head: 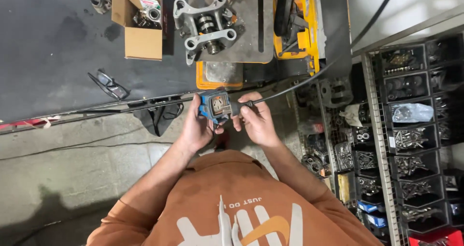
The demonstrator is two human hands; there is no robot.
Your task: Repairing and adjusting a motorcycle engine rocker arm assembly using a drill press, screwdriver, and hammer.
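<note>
Both hands up in front of the chest, over the concrete floor [72,154] just off the workbench [48,47] edge. The left hand [195,127] wraps the small blue socket box [214,105], fingers clamped round its side, face turned up. The right hand [256,120] pinches the dark plug [238,105] at the box's right edge, fingers closed on it, black cable [309,76] trailing up and away to the right. Risk, I'd say: that cable looks taut, so a tug could wrench the plug askew or drag the box from the hand onto the floor. Safety glasses [108,85] lie near the bench edge
</note>
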